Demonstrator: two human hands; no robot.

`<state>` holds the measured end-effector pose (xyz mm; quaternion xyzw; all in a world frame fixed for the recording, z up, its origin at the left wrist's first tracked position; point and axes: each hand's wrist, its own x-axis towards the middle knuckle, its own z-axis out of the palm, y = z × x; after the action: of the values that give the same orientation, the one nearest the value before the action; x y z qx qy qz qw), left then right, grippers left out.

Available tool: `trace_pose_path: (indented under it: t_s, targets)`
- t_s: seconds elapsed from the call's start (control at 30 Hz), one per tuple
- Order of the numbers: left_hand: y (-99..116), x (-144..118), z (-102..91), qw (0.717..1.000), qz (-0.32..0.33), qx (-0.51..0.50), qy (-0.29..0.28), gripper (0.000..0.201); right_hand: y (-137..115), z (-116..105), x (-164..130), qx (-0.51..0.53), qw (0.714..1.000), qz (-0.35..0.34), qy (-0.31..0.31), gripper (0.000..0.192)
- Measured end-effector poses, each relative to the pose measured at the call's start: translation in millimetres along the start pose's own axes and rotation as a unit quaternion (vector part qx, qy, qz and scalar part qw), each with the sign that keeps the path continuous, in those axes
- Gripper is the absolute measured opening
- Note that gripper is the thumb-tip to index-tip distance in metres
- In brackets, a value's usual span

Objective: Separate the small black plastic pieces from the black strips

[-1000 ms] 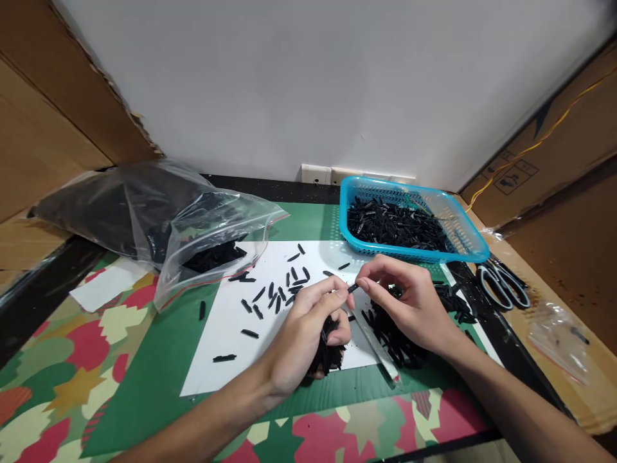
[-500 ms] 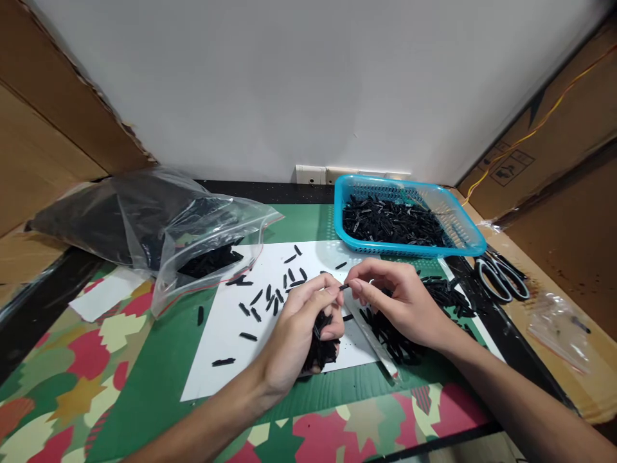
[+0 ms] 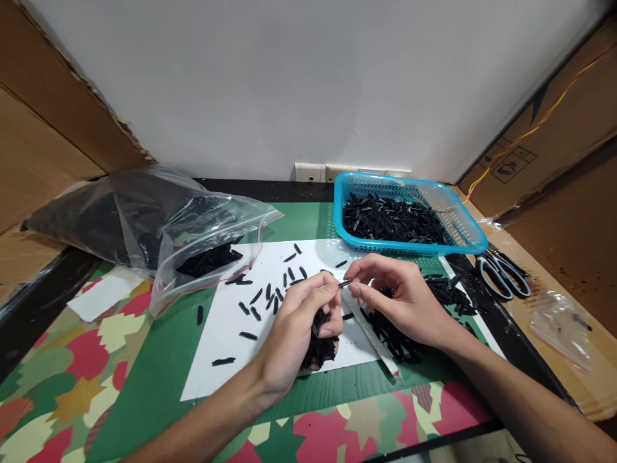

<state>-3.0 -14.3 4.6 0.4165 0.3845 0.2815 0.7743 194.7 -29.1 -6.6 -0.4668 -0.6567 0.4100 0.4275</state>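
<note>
White wall rises behind a table covered with a green mat (image 3: 144,360) printed with coloured leaf shapes, and a white sheet of paper (image 3: 226,334) lies on the mat. Over the sheet, the left hand (image 3: 301,331) is closed around a bunch of small black plastic pieces (image 3: 319,347) in its palm, while its thumb and forefinger pinch one end of a single thin black piece (image 3: 345,283). The right hand (image 3: 400,299) meets it there, its fingertips narrowed onto the other end of that piece, so both hands hold it just above the paper. Under the right hand lies a pile of black pieces (image 3: 400,341), with a slim clear plastic strip (image 3: 373,341) slanting between the hands. More loose black pieces (image 3: 274,292) are scattered across the sheet. To the left sits a clear zip-top plastic bag (image 3: 193,231) holding black parts. Behind the hands stands a blue plastic basket (image 3: 475,241) filled with black pieces, and black-handled scissors (image 3: 501,276) lie to its right.
</note>
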Motion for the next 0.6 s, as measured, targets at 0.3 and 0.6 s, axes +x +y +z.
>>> trace_pose_path:
  t_s: [0.3, 0.6]
  targets:
    - [2, 1, 1.3, 1.000, -0.005, -0.001, 0.005, 0.022, 0, 0, 1, 0.014, 1.000, 0.016, -0.005, 0.015]
    - [4, -2, 2.9, 0.998, -0.046, -0.022, 0.026, 0.031, 1, -26, 9, -0.291, 0.920, -0.171, 0.198, 0.006]
